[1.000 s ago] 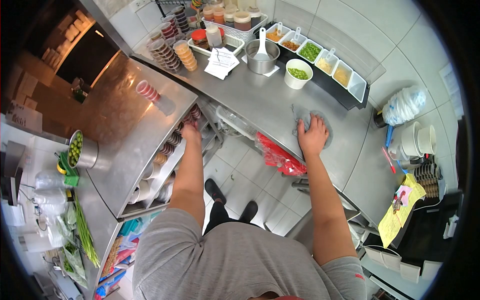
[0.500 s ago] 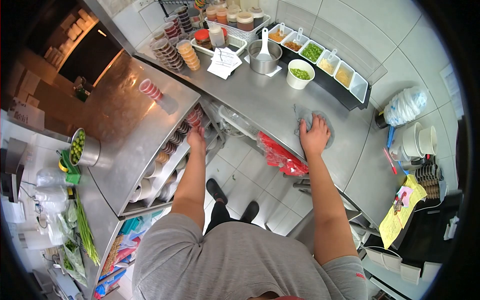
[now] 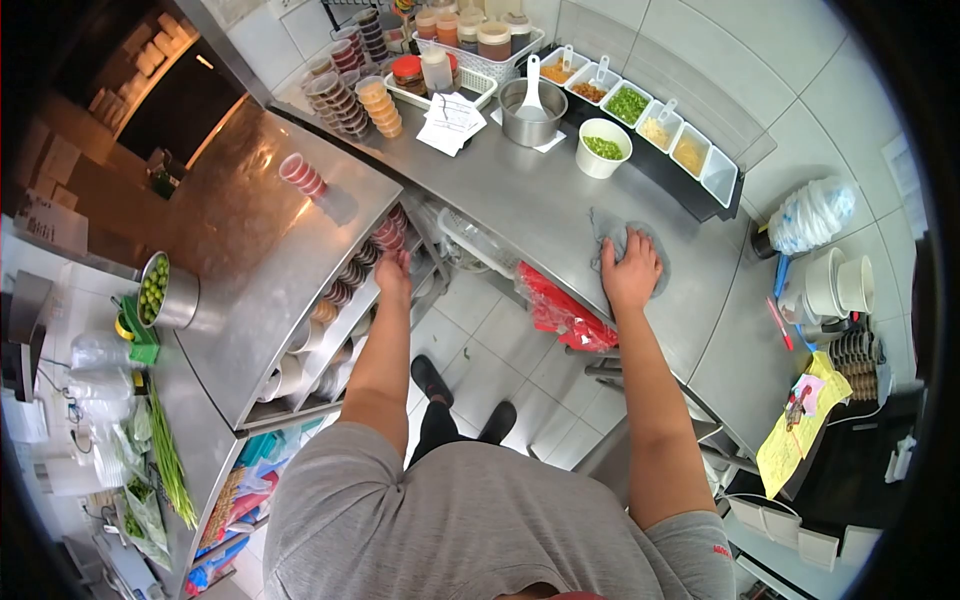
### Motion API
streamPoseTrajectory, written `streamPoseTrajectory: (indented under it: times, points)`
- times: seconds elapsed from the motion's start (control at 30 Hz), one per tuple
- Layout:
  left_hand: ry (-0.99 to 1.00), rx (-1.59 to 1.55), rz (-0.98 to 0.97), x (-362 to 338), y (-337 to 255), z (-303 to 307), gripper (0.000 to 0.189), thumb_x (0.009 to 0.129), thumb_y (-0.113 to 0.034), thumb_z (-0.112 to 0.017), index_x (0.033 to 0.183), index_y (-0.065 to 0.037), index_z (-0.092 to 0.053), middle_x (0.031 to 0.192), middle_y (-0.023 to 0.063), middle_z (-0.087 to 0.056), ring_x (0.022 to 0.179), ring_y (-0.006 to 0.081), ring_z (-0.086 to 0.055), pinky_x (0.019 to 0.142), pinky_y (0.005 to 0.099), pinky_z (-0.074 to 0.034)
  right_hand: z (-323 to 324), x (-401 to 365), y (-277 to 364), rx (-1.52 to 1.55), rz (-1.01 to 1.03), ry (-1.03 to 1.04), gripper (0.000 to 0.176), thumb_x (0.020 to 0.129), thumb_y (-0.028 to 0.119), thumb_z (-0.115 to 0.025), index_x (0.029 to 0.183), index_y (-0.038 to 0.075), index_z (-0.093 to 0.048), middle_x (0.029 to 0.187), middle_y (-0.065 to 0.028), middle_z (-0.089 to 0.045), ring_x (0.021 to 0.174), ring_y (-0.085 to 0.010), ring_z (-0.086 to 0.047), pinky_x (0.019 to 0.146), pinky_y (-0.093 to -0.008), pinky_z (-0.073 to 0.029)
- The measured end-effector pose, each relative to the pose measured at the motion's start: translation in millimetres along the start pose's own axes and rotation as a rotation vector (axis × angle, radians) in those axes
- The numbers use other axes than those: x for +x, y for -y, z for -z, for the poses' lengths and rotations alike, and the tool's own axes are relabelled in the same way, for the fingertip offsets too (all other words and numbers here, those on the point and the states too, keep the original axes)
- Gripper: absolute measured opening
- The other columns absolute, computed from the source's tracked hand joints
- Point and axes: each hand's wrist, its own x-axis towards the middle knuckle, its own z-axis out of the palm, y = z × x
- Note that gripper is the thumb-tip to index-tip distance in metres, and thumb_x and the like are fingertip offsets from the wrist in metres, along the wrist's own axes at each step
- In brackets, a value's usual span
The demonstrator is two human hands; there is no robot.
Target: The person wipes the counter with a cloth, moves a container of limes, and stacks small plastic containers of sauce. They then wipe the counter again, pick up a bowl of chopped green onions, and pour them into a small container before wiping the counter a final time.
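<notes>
My right hand [image 3: 633, 270] lies on a grey cloth [image 3: 655, 288] on the steel counter, its fingers spread flat over the fabric. At the open shelf under the left worktop, my left hand [image 3: 394, 272] is beside a stack of small cups with dark red contents [image 3: 390, 232]. Its fingers are partly hidden, so I cannot make out whether they grip a cup. More stacked lidded cups [image 3: 352, 272] fill the shelf close to it. On top of that worktop stands a short stack of red-filled cups [image 3: 302, 176].
Along the back are a metal pot [image 3: 531, 122] with a white ladle, a white bowl of chopped greens [image 3: 603, 150], topping trays [image 3: 627, 104], paper slips [image 3: 452, 122] and stacked sauce cups [image 3: 338, 104]. Red plastic packaging [image 3: 560, 318] hangs below the counter edge. A pot of limes [image 3: 170, 292] stands left.
</notes>
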Motion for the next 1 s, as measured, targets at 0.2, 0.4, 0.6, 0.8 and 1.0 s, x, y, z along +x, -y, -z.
streamPoseTrajectory:
  times: [0.2,0.4,0.6,0.8,1.0]
  points:
    - [-0.039,-0.012,0.036,-11.3,1.1,-4.6,0.015,0.080,0.002,-0.050,0.094,-0.003,-0.052,0.085,0.0085,-0.060,0.074,0.0192,-0.060,0.069,0.0316,-0.056,0.2,-0.5,0.5,0.004,-0.003,-0.006,0.047,0.080,0.036,-0.058,0.116,0.007,-0.054,0.119,-0.0147,-0.054,0.117,-0.0298,-0.045,0.097,-0.0459,-0.030]
    - [-0.043,-0.014,0.022,-17.0,-4.8,-8.8,0.009,0.081,-0.001,-0.049,0.089,-0.003,-0.053,0.084,0.0087,-0.060,0.074,0.0194,-0.060,0.071,0.0319,-0.055,2.9,-0.3,1.8,0.007,-0.001,-0.002,0.047,0.080,0.036,-0.058,0.116,0.006,-0.054,0.120,-0.0144,-0.054,0.117,-0.0302,-0.045,0.097,-0.0459,-0.031]
    - [-0.034,-0.020,-0.016,-13.8,-19.0,-21.0,0.007,0.082,-0.002,-0.049,0.087,-0.003,-0.053,0.082,0.0077,-0.059,0.072,0.0178,-0.058,0.070,0.0297,-0.054,0.7,-0.4,0.3,-0.003,0.008,-0.010,0.047,0.080,0.036,-0.057,0.115,0.006,-0.055,0.120,-0.0142,-0.054,0.118,-0.0300,-0.045,0.098,-0.0458,-0.031]
    - [-0.114,-0.009,-0.066,-1.9,-23.3,-27.7,0.006,0.080,-0.002,-0.053,0.086,-0.003,-0.051,0.081,0.0078,-0.059,0.070,0.0172,-0.058,0.066,0.0283,-0.055,1.2,0.1,0.6,-0.001,-0.004,-0.001,0.047,0.080,0.037,-0.057,0.115,0.006,-0.055,0.121,-0.0142,-0.053,0.118,-0.0299,-0.045,0.098,-0.0457,-0.030]
    - [-0.242,-0.031,-0.103,0.8,-22.6,-38.3,0.013,0.079,0.000,-0.052,0.092,-0.001,-0.050,0.082,0.0096,-0.059,0.070,0.0183,-0.059,0.060,0.0282,-0.054,-0.3,-0.4,-0.3,-0.009,-0.012,0.005,0.048,0.081,0.038,-0.056,0.116,0.006,-0.055,0.121,-0.0139,-0.053,0.119,-0.0295,-0.044,0.099,-0.0455,-0.029]
